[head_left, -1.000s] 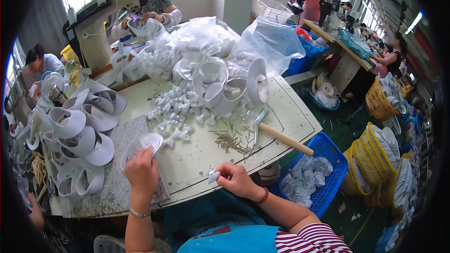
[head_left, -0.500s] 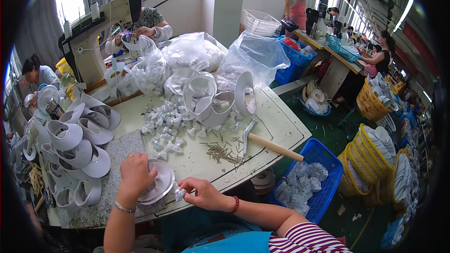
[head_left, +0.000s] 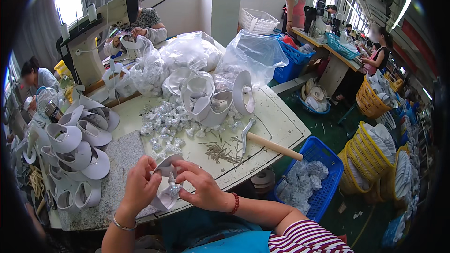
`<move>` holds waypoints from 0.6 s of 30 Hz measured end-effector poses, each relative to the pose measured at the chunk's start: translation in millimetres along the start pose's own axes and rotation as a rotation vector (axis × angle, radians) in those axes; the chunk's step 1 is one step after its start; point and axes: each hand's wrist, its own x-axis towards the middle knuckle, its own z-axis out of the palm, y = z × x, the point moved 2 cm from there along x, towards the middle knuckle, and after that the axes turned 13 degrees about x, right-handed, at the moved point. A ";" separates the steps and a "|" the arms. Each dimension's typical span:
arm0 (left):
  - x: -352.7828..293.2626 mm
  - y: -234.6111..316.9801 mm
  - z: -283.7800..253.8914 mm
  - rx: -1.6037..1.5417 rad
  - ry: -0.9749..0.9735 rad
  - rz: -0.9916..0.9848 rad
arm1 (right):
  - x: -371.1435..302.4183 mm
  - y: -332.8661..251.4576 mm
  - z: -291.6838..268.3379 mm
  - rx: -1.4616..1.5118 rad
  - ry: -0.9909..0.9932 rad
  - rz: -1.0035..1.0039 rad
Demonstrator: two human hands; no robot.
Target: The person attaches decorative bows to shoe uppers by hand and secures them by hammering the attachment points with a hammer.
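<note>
My left hand grips a white visor-shaped piece at its edge, tilted up above the grey speckled slab. Pinched in the fingers of my right hand is a small glittery silver ornament, against the inside of the white piece. Whether the two are joined I cannot tell. Beyond my hands lies a heap of similar silver ornaments. Thin brownish nail-like pins are scattered beside a hammer with a wooden handle and bent metal head.
Stacked white visor-shaped pieces line the table's left side; others stand behind the ornaments, near clear plastic bags. A blue basket with silver ornaments is at the right. Across the table a person works at a sewing machine.
The white piece has been lifted and turned on edge by my left hand. My right hand has moved left, bringing the silver ornament to it.
</note>
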 end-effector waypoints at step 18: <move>-33.1 -1.2 31.5 -0.186 -0.034 0.042 | -26.8 3.3 -0.7 0.220 -0.263 0.135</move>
